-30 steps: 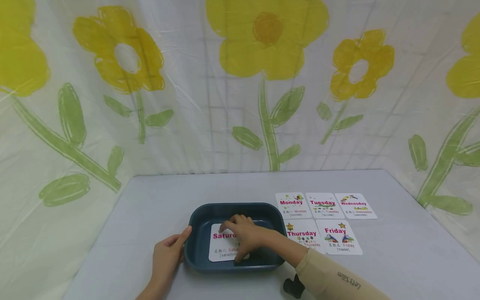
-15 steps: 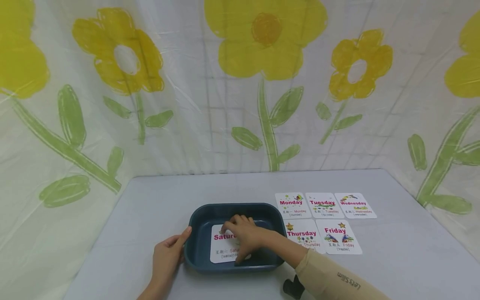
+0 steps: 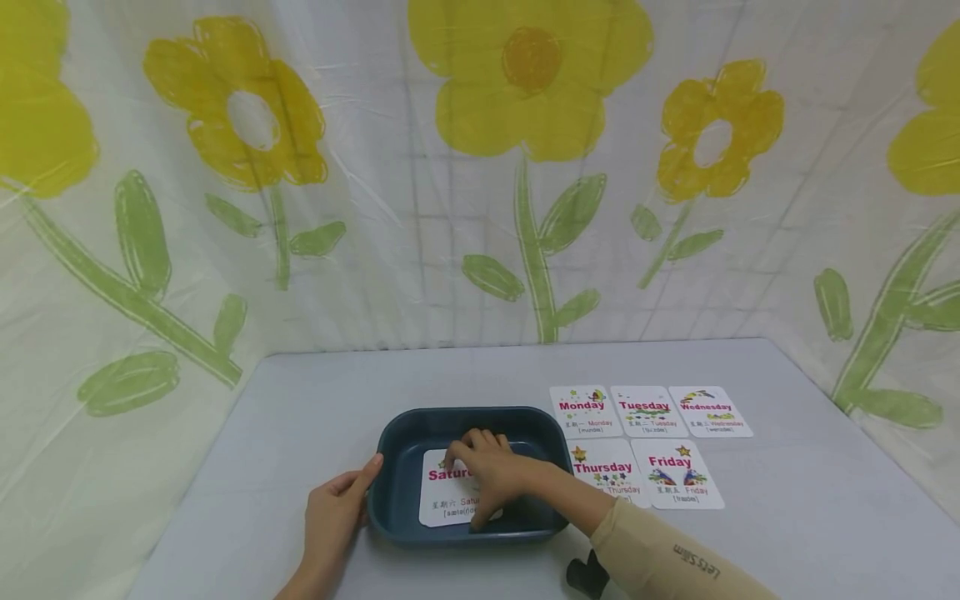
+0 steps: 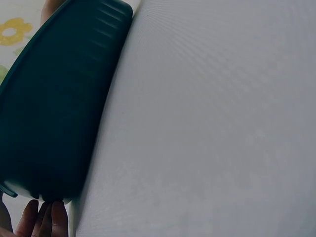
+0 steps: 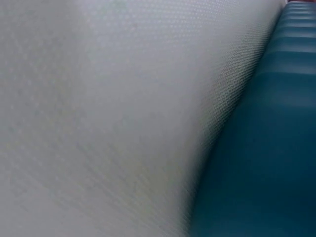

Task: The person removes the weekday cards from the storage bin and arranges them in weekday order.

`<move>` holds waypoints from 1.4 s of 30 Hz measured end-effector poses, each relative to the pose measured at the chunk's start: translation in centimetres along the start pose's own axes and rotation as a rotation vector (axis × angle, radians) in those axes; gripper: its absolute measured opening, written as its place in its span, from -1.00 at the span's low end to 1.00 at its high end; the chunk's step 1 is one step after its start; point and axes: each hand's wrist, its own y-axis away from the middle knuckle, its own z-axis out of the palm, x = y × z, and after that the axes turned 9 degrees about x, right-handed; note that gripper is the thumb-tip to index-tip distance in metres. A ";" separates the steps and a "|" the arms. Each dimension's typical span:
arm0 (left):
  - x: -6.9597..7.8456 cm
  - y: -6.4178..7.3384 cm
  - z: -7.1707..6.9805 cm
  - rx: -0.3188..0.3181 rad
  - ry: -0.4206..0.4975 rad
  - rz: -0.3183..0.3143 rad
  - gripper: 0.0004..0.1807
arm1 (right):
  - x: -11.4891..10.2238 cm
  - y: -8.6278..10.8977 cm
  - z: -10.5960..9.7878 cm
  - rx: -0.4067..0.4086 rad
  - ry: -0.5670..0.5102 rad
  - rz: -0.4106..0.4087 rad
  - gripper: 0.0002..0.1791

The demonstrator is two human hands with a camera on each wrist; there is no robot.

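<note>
A dark blue-green plastic basin (image 3: 420, 537) sits on the table. My left hand (image 3: 334, 510) holds its left end, thumb at the rim; in the left wrist view the fingers (image 4: 59, 219) meet the basin's wall (image 4: 54, 108). Inside lies a white weekday card (image 3: 444, 493) printed "Saturday". My right hand (image 3: 497, 475) reaches in over the right side and grips this card, fingers bent over its top edge and thumb near the bottom edge. The hand covers the card's right part. The right wrist view shows the basin's outer wall (image 5: 266, 163) and no hand.
Right of the basin, the Monday (image 3: 585, 412), Tuesday (image 3: 648, 412) and Wednesday (image 3: 710, 412) cards form a row. Below them lie Thursday (image 3: 611, 475), partly behind the basin and arm, and Friday (image 3: 678, 475). A black object (image 3: 587, 575) shows under the right sleeve.
The Saturday card has shifted very slightly to the right and down inside the basin under my right hand. The left hand and basin have stayed in place.
</note>
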 end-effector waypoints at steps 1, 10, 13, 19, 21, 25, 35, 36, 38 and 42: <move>0.0 0.0 0.0 -0.001 0.003 -0.002 -0.12 | 0.0 0.1 0.0 0.002 -0.015 0.005 -0.19; -0.1 0.0 0.1 0.012 0.001 -0.002 -0.14 | 0.5 0.9 0.2 0.024 -0.121 0.000 -0.20; -0.1 0.0 0.1 0.009 -0.006 -0.005 -0.13 | 0.5 0.8 0.0 0.029 -0.106 0.000 -0.23; -0.1 -0.2 0.0 0.003 -0.019 -0.013 -0.13 | 0.2 0.3 -0.5 -0.006 -0.076 0.021 -0.23; -0.1 -0.2 0.0 0.002 -0.021 -0.011 -0.12 | 0.2 0.1 -0.7 -0.021 -0.066 0.031 -0.21; -0.1 -0.3 0.0 -0.003 -0.020 -0.003 -0.12 | 0.0 -0.5 -0.9 -0.054 -0.046 0.047 -0.19; -0.1 -0.3 0.0 -0.008 -0.020 -0.013 -0.10 | 0.0 -1.1 -1.1 -0.116 0.025 0.049 -0.12; -0.1 -0.2 0.0 -0.009 -0.019 -0.013 -0.10 | 0.0 -1.1 -1.1 -0.114 0.026 0.046 -0.12; -0.1 -0.2 0.0 -0.009 -0.019 -0.012 -0.10 | 0.0 -1.0 -1.1 -0.108 0.028 0.041 -0.11; -0.1 -0.2 0.0 -0.010 -0.017 -0.009 -0.10 | 0.1 -0.9 -1.1 -0.094 0.023 0.030 -0.09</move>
